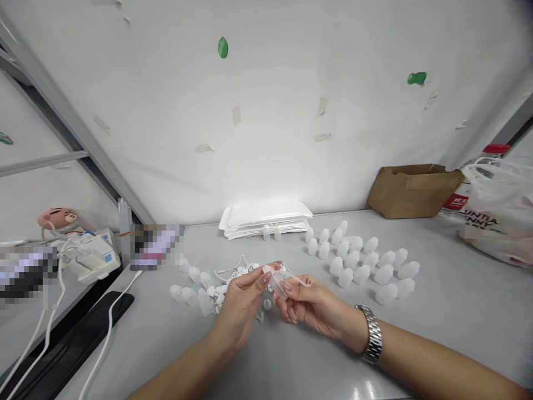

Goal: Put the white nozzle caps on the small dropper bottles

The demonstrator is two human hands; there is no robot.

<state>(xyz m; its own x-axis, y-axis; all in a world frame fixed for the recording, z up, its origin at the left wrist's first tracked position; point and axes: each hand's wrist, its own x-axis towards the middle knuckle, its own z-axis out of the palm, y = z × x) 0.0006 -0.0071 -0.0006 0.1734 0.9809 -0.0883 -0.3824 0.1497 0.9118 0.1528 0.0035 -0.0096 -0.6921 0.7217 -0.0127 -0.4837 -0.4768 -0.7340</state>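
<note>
on a grey worktable (437, 311) against a white wall, a person's left hand (244, 303) pinches the top of a small translucent bottle (278, 284) that the right hand (314, 308), watch (372, 340) at the wrist, grips above the tabletop. loose bottles and caps (200, 294) lie just beyond the left hand; upright bottles (362, 261) stand in rows further right, a stack of white sheets (266, 218) and a cardboard box (412, 191) at the wall.

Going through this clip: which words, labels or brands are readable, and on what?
"UNTEA" above "ENNY", both cut off: plastic bag.
Red label on the bottle behind it: white letters, too blurred.
Blue-and-white box at left: print too small.
Vial held by left hand and right hand: no print seen.
</note>
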